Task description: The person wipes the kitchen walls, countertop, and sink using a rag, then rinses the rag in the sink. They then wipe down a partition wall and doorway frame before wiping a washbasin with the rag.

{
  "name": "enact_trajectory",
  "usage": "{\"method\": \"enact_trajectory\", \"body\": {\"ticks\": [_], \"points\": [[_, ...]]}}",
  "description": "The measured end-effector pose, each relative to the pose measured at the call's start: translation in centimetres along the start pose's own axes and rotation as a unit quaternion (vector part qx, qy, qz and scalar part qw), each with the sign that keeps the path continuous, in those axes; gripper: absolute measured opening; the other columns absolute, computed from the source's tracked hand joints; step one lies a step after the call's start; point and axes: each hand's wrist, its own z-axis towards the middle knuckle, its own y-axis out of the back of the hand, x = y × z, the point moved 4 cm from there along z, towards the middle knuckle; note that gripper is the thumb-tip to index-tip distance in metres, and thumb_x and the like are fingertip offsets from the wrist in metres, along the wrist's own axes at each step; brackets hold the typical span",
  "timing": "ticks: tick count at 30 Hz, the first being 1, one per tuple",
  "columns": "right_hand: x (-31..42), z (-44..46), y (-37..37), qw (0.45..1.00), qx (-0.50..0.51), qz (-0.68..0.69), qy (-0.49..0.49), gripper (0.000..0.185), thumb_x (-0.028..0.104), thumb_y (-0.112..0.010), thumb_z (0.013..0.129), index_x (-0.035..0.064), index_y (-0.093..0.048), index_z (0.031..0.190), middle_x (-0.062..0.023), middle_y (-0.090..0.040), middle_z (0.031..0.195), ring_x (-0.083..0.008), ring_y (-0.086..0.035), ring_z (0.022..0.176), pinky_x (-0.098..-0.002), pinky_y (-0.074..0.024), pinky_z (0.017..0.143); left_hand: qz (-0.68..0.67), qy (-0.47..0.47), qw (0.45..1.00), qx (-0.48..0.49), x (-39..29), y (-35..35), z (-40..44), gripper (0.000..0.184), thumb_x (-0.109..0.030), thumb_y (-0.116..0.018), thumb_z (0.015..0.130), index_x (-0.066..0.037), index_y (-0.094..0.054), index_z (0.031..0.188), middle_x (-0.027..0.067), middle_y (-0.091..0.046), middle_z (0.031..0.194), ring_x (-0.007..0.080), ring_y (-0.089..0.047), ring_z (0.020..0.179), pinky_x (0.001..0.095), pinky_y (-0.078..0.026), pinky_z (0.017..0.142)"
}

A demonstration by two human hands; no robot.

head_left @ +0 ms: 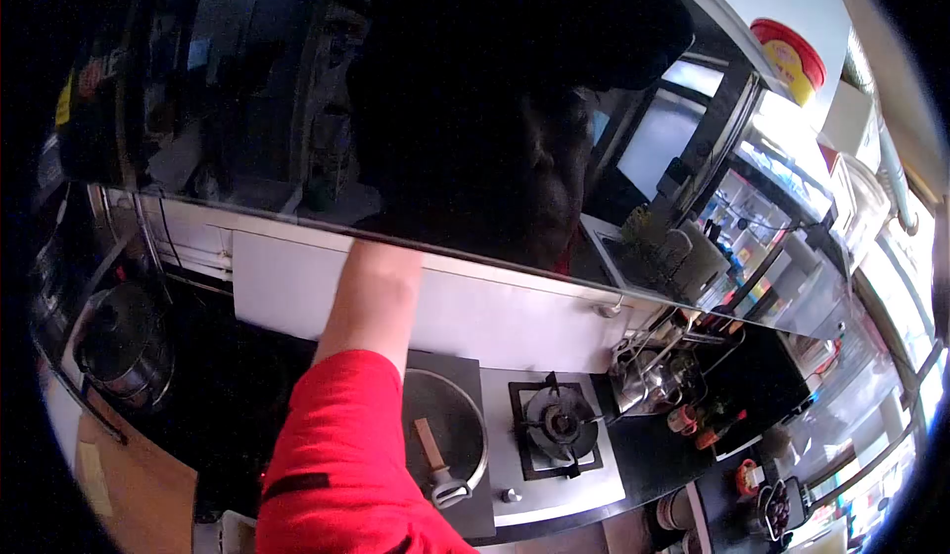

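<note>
My left arm, in a red sleeve (341, 455), reaches up from the bottom of the view. Its bare forearm (368, 307) passes behind the lower edge of a dark, glossy range hood (455, 158). That edge covers the hand, so its fingers and anything in them are hidden. My right hand is out of view. Below the forearm, a round pan (480, 460) with a pale rim sits on the left side of the stove, partly covered by the sleeve. A wooden handle (430, 445) with a grey end lies across it.
To the right is a gas burner (560, 425) on the steel stove top (505, 524). Metal utensils (648, 376) stand behind it at the right. A dark pot (129, 346) is at the far left, near a wooden board (139, 485). A red-and-yellow tub (790, 59) sits high at the right.
</note>
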Motion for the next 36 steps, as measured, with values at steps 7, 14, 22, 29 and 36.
{"method": "enact_trajectory", "body": {"ticks": [7, 14, 22, 29, 36], "points": [[5.0, -1.0, -5.0, 0.999, 0.011, 0.031, 0.029, 0.039, 0.020, -0.064, 0.088, -0.0027, -0.057, 0.119, -0.0078, -0.067, 0.092, -0.0150, -0.062, 0.078, -0.0251, -0.0471, 0.062, 0.036, -0.094, 0.993, 0.058, -1.7, -1.7, -3.6, 0.037, -0.017, -0.054, 0.087, -0.009, -0.049, 0.123, 0.0146, -0.048, 0.127, 0.0340, -0.046, 0.116, 0.0459, -0.041, 0.097], [3.9, -3.0, -6.4, 0.996, -0.007, 0.088, 0.016, 0.030, 0.014, -0.061, 0.090, -0.0039, -0.058, 0.114, -0.0106, -0.067, 0.087, -0.0168, -0.065, 0.072, -0.0289, -0.0539, 0.063, 0.064, -0.151, 0.983, 0.084, 0.2, -1.7, -5.6, 0.040, -0.017, -0.051, 0.089, -0.011, -0.046, 0.128, 0.0124, -0.045, 0.132, 0.0330, -0.045, 0.117, 0.0454, -0.040, 0.098], [-1.1, 0.0, -8.8, 1.000, 0.010, 0.023, -0.018, 0.031, 0.012, -0.061, 0.087, -0.0041, -0.058, 0.113, -0.0098, -0.067, 0.094, -0.0192, -0.066, 0.078, -0.0292, -0.0536, 0.065, 0.064, -0.213, 0.975, 0.018, -3.2, -0.8, -2.0, 0.043, -0.017, -0.047, 0.092, -0.014, -0.042, 0.135, 0.0100, -0.041, 0.138, 0.0318, -0.044, 0.119, 0.0448, -0.040, 0.100], [5.0, 6.9, -17.5, 0.990, 0.138, -0.001, 0.033, 0.030, 0.013, -0.064, 0.085, -0.0055, -0.060, 0.110, -0.0103, -0.067, 0.096, -0.0168, -0.065, 0.079, -0.0282, -0.0527, 0.070, 0.170, -0.306, 0.906, 0.236, -1.7, -9.0, -13.7, 0.052, -0.014, -0.043, 0.094, -0.018, -0.031, 0.144, 0.0034, -0.029, 0.149, 0.0307, -0.038, 0.125, 0.0424, -0.037, 0.106], [2.7, 11.9, -16.1, 0.980, 0.194, -0.019, 0.037, 0.034, 0.013, -0.061, 0.088, -0.0054, -0.058, 0.116, -0.0126, -0.067, 0.100, -0.0182, -0.066, 0.081, -0.0282, -0.0528, 0.068, 0.152, -0.302, 0.940, 0.051, -5.5, -7.4, -10.1, 0.042, -0.012, -0.046, 0.091, -0.011, -0.046, 0.133, 0.0053, -0.040, 0.142, 0.0306, -0.043, 0.118, 0.0378, -0.041, 0.099]]}}
